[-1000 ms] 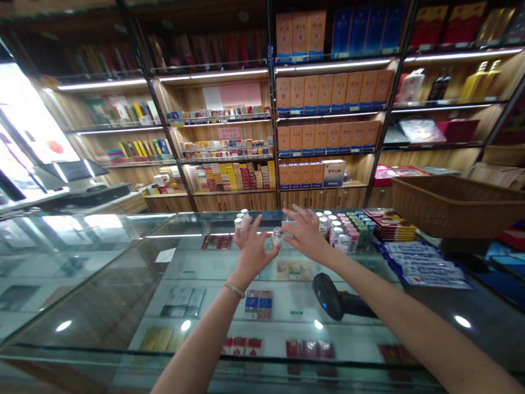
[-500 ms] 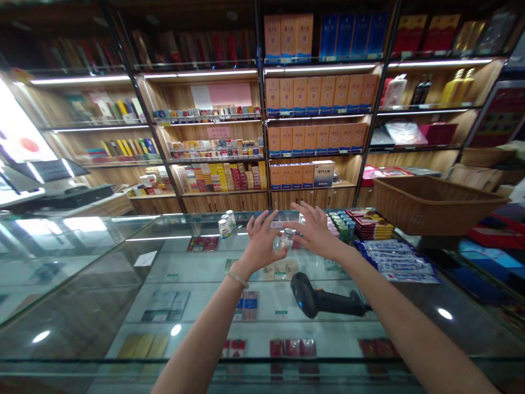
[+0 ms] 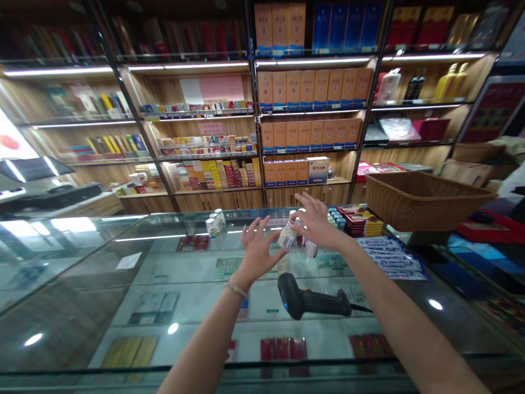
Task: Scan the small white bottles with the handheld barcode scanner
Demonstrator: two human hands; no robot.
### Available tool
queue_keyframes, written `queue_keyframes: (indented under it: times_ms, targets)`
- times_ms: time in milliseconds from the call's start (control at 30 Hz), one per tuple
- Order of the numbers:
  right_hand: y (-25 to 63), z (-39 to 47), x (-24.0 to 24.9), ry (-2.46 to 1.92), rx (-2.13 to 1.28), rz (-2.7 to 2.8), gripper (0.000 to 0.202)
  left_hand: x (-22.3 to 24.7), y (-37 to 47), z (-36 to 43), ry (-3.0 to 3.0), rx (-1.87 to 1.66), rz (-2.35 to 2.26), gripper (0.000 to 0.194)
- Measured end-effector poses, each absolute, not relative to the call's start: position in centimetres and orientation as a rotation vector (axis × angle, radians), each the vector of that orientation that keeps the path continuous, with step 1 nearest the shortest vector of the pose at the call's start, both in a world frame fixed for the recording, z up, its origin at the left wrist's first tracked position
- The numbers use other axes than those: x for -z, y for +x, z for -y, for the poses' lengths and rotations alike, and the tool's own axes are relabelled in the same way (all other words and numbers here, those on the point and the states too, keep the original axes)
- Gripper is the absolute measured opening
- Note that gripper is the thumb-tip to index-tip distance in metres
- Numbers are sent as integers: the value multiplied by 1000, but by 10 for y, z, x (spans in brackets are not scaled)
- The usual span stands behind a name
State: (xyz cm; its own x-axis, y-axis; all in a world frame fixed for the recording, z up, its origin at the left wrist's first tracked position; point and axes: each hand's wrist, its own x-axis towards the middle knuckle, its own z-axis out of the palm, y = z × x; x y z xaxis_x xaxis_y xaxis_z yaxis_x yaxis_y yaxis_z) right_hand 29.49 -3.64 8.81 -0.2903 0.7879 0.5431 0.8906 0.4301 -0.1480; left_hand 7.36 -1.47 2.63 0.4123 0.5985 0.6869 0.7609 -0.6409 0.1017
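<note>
A small clear bottle with a whitish label is held tilted above the glass counter. My right hand pinches its upper end between thumb and forefinger, the other fingers raised. At its lower left, my left hand has thumb and forefinger on the bottle, with the remaining fingers spread. Under my right hand a pinkish-white container stands partly hidden. A black handheld barcode scanner lies on the counter nearer to me, between my forearms.
Small white containers stand at the counter's back left. To the right are blue-and-white packets, red-and-yellow packs and a brown woven basket. Boxed goods fill the shelves behind. A paper slip lies left.
The bottle has been tilted and turned, so its label now faces me. My right hand has shifted around its top. The view has swung slightly right, uncovering the pinkish container.
</note>
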Motion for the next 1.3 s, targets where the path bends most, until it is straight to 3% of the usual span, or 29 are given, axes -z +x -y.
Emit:
queue_keyframes:
  times_ms: [267,633,1300]
  targets:
    - [293,27,-84,-1328,130,1979,27,-20,81,19,-2304,1075,1336,62]
    - [289,20,-76,-1357,163,2005,33,-23,72,19,-2189,1213,1378,34]
    - [310,32,-59,-1473,291,2129,26,-28,68,22,-2295,1197,1243,37]
